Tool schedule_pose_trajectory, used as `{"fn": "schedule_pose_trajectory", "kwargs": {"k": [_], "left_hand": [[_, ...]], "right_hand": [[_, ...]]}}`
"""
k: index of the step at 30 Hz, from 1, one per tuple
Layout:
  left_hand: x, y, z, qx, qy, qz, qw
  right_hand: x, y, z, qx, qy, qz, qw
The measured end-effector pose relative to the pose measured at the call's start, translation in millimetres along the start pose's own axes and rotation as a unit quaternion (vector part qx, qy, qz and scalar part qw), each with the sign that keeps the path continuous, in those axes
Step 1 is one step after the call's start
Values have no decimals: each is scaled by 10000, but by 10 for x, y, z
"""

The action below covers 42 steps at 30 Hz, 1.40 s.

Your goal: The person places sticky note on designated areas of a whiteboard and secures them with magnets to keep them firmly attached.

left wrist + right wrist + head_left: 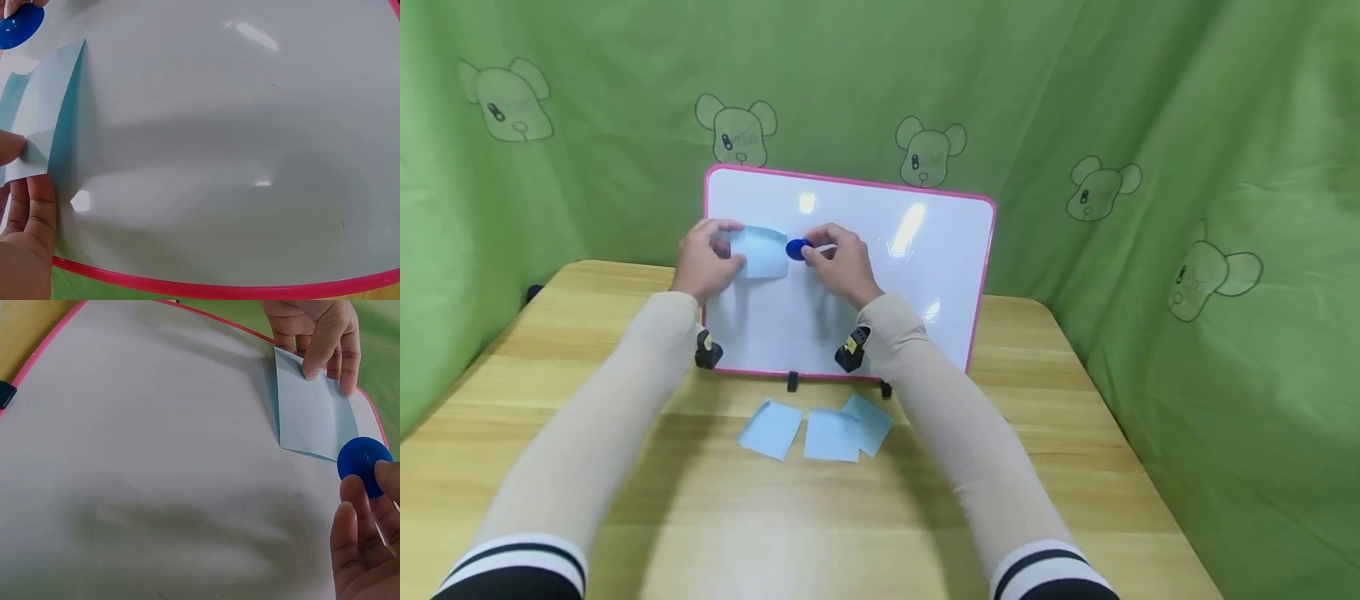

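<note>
My left hand pinches a light blue square of paper by its left edge, thumb in front and fingers behind. The paper is held up before the upper left of a white board with a pink frame. Between thumb and fingers my right hand holds a round blue magnet, right at the paper's right edge. In the right wrist view the magnet overlaps the lower right corner of the paper. From the left wrist, the paper shows bent, its free edge standing off the board.
Three more light blue paper squares lie on the wooden table: one paper apart on the left, two overlapping papers beside it. Black clips sit at the board's lower edge. A green curtain surrounds the table.
</note>
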State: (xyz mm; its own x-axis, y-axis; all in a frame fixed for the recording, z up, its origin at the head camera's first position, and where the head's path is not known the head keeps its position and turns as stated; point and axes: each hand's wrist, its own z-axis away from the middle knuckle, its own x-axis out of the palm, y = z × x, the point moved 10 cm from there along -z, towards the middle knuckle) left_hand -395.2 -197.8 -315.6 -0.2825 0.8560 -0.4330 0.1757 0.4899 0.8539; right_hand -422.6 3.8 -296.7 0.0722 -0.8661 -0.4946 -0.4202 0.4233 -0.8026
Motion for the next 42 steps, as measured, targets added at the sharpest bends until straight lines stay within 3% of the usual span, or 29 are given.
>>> {"fn": "schedule_pose_trajectory", "kwargs": {"k": [16, 31, 42], "left_hand": [[30, 106, -123, 257, 32, -193, 9995], [14, 122, -122, 122, 0, -227, 9997], [19, 115, -121, 103, 24, -250, 9996]], "right_hand": [[45, -49, -98, -4, 196, -77, 9998], [67, -192, -228, -133, 284, 72, 9995], [100, -199, -271, -152, 442, 518, 9976]]}}
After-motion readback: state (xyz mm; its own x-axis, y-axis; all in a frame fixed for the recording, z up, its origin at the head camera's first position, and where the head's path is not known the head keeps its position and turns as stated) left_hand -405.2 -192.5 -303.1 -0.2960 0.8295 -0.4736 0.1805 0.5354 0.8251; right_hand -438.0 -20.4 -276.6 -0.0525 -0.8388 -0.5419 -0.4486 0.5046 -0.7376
